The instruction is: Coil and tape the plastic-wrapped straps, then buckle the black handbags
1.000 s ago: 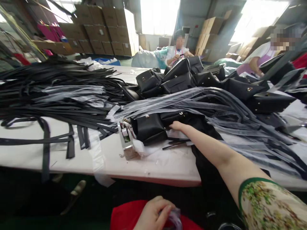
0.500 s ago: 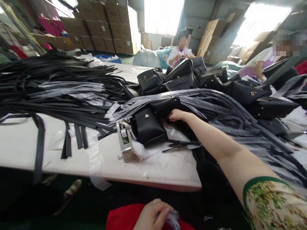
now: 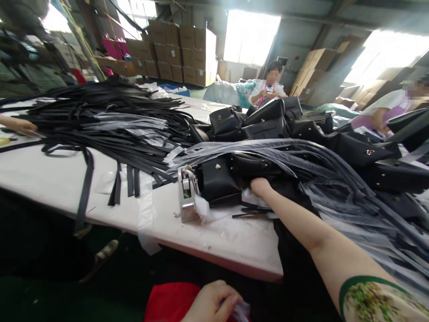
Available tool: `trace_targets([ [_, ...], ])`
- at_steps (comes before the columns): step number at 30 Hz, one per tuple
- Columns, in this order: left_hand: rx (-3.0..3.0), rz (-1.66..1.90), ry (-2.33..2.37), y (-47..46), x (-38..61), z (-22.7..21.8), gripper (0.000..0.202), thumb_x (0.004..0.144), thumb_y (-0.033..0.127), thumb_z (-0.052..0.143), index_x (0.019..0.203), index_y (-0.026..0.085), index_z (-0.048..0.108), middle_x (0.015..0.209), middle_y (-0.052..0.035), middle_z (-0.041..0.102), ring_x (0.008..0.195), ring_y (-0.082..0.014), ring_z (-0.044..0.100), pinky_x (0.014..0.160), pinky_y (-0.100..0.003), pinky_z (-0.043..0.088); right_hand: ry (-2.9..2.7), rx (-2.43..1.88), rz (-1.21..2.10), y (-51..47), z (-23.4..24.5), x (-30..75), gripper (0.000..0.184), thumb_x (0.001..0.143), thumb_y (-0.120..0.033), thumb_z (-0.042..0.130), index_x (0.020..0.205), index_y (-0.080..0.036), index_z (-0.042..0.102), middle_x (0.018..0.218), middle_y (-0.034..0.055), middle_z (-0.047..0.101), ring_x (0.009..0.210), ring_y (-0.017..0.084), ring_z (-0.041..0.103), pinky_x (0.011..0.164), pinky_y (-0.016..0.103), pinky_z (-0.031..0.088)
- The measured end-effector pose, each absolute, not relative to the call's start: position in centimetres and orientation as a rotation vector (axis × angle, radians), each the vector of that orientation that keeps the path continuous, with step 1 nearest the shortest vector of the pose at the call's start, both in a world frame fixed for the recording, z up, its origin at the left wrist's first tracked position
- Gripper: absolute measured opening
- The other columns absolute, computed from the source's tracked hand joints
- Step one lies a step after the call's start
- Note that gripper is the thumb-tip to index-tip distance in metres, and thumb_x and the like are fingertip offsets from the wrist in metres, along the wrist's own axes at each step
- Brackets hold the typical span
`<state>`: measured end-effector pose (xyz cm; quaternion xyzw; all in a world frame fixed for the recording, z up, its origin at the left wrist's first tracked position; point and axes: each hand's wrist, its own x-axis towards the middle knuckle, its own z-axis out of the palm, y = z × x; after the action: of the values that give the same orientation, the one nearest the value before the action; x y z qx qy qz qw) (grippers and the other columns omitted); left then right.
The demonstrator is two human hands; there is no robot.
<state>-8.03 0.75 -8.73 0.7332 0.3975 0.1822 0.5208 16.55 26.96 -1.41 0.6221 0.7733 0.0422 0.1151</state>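
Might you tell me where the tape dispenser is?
The tape dispenser sits slightly left of centre in the head view, on the table, left of a black bag.

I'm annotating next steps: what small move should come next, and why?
Probably ease the right hand back toward the left hand: its fingertips are hidden near the black bag, so any grip cannot be judged, while the left holds crumpled plastic.

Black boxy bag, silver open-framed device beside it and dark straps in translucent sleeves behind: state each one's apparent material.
Black boxy bag: probably leather or imitation leather, smooth with a soft sheen.
Silver open-framed device: likely metal, from its shiny, hard edges.
Dark straps: material too veiled to tell.
Translucent sleeves: probably thin plastic film, see-through and wrinkled.
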Motion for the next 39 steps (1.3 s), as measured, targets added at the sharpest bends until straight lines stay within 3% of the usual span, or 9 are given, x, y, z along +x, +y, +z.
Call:
trace_targets([
  [4,1.601,0.456,0.998,0.2,-8.4,-7.5,0.042,0.094,0.047,0.043,0.096,0.021,0.076,0.091,-0.0064,0.072,0.081,-0.0172,0.063,0.073,-0.024,0.047,2.406,2.051,0.024,23.2,2.0,17.8,0.033,0.096,-0.022,0.040,0.110,-0.014,0.069,0.098,0.0134,0.073,0.091,0.023,0.069,0.081,0.031,0.051],
  [7,1.342,0.406,0.933,-0.2,-8.4,-7.3,0.045,0.091,0.049,0.046,0.102,0.016,0.074,0.093,-0.0073,0.072,0.064,-0.0131,0.060,0.058,-0.022,0.046,2.720,2.332,-0.819,16.5,3.2,18.7,0.036,0.094,-0.034,0.042,0.118,-0.017,0.064,0.087,0.0073,0.074,0.075,0.018,0.070,0.071,0.031,0.055],
  [9,1.208,0.381,0.909,-0.5,-8.2,-7.4,0.047,0.089,0.050,0.048,0.103,0.013,0.073,0.090,-0.0077,0.073,0.058,-0.0116,0.057,0.053,-0.021,0.043,2.780,2.338,-1.477,10.8,3.2,18.7,0.035,0.089,-0.040,0.052,0.109,-0.015,0.067,0.086,0.0082,0.073,0.075,0.019,0.071,0.068,0.032,0.057],
  [11,1.145,0.393,0.887,-0.8,-8.0,-7.4,0.048,0.088,0.051,0.049,0.100,0.012,0.073,0.089,-0.0088,0.074,0.062,-0.0129,0.059,0.055,-0.021,0.044,2.799,2.276,-1.802,5.1,2.6,18.0,0.035,0.086,-0.045,0.058,0.100,-0.015,0.069,0.088,0.0095,0.072,0.076,0.021,0.070,0.067,0.032,0.057],
  [13,1.063,0.428,0.849,-1.0,-7.8,-7.7,0.048,0.087,0.051,0.052,0.099,0.010,0.073,0.090,-0.0103,0.074,0.069,-0.0157,0.063,0.058,-0.023,0.046,2.835,2.320,-1.751,0.4,1.8,17.0,0.031,0.083,-0.046,0.063,0.090,-0.017,0.070,0.081,0.0080,0.072,0.069,0.020,0.068,0.061,0.030,0.056],
  [17,0.910,0.456,0.875,-1.4,-7.6,-8.5,0.048,0.087,0.051,0.054,0.096,0.008,0.073,0.079,-0.0087,0.074,0.059,-0.0133,0.061,0.057,-0.024,0.046,2.919,2.430,-1.171,-5.4,0.5,16.0,0.016,0.077,-0.030,0.074,0.089,-0.020,0.069,0.072,0.0038,0.071,0.061,0.017,0.066,0.058,0.028,0.055],
  [24,0.883,0.438,0.882,-2.1,-7.3,-8.5,0.050,0.090,0.053,0.051,0.099,0.008,0.072,0.067,-0.0056,0.071,0.044,-0.0085,0.054,0.047,-0.021,0.042,3.253,1.644,-0.452,-7.9,1.8,16.6,0.013,0.085,-0.017,0.063,0.095,-0.023,0.069,0.086,0.0033,0.075,0.073,0.016,0.070,0.068,0.026,0.056],
  [33,0.973,0.429,0.982,-2.6,-7.0,-8.8,0.053,0.088,0.057,0.050,0.103,0.010,0.071,0.082,-0.0077,0.074,0.044,-0.0093,0.056,0.047,-0.022,0.043,3.223,1.118,-0.417,-8.8,1.4,14.1,0.017,0.094,-0.021,0.049,0.101,-0.018,0.064,0.089,0.0063,0.073,0.075,0.014,0.067,0.065,0.025,0.051],
  [39,1.026,0.502,0.985,-2.7,-7.0,-8.7,0.052,0.087,0.054,0.051,0.096,0.008,0.073,0.084,-0.0099,0.075,0.068,-0.0169,0.066,0.066,-0.028,0.051,3.258,1.062,-0.789,-8.8,1.9,13.1,0.012,0.094,-0.024,0.053,0.101,-0.019,0.062,0.088,0.0029,0.072,0.075,0.012,0.065,0.069,0.023,0.050],
])
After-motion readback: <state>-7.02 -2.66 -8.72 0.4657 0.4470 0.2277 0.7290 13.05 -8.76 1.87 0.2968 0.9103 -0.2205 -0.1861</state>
